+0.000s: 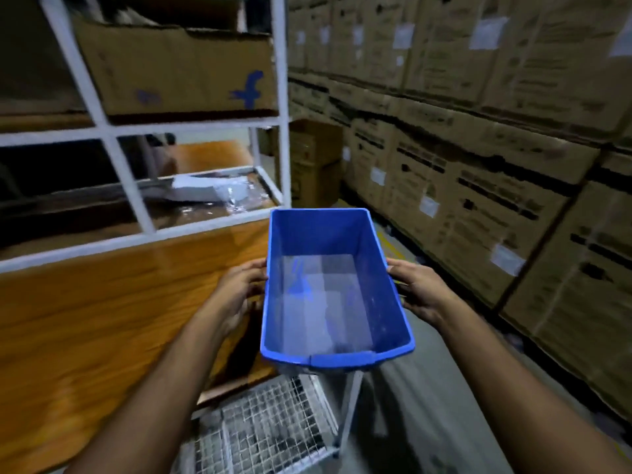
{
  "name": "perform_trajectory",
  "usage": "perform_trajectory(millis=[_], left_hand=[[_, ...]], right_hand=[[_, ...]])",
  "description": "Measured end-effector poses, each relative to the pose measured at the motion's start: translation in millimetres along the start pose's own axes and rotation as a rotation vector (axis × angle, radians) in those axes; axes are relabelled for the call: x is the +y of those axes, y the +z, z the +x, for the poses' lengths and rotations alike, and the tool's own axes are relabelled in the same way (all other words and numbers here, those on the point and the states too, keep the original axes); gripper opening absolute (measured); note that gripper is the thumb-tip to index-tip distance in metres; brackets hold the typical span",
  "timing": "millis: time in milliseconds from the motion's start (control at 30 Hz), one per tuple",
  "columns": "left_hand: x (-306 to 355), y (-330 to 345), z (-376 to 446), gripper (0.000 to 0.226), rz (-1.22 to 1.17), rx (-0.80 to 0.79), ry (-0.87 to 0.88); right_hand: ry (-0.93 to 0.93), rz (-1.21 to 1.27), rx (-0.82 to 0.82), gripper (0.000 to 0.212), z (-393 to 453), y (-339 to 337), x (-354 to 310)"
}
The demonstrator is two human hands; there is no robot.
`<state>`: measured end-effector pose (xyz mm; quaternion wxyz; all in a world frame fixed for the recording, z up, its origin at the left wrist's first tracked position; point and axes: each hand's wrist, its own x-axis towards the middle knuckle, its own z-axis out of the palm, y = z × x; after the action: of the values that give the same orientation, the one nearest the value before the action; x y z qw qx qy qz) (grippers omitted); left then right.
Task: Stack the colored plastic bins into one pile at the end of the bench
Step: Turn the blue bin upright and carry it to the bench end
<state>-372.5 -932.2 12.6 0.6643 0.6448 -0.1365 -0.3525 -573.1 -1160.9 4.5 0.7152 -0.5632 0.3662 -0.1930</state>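
A blue plastic bin (328, 295), rectangular and empty, is held in the air in front of me, its long axis pointing away. My left hand (239, 289) grips its left long rim. My right hand (419, 289) grips the right long rim, fingers curled over the edge. The bin hangs just past the right end of a wooden bench (102, 319), above a wire-mesh cart. No other colored bin shows in the view.
A white metal shelf frame (113, 131) stands on the bench and holds a cardboard box (178, 66) and plastic-wrapped items. A wire-mesh cart (270, 425) sits below the bin. Stacked cardboard boxes (478, 148) wall the right side, with a narrow floor aisle between.
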Motion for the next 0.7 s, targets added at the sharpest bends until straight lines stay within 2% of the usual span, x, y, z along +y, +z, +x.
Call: perform_trajectory(millis=[167,333,500,700], left_hand=[[14.2,-6.4,5.4,0.030,-0.019,0.182,0.019],[13.7,-15.5,8.5,0.031,0.009,0.292,0.016],[-6.8,-24.9,15.5,0.034,0.082,0.310,-0.060],[-11.2,-27.3,20.3,0.034,0.109,0.315,-0.069]], right_hand=[[-0.014,-0.023,-0.155,0.025,56.7,24.3,-23.6],[0.022,-0.028,-0.254,0.022,83.7,47.2,-25.7],[0.063,-0.033,-0.281,0.025,92.6,56.8,-8.4],[0.073,-0.050,-0.296,0.025,102.7,57.6,-7.6]])
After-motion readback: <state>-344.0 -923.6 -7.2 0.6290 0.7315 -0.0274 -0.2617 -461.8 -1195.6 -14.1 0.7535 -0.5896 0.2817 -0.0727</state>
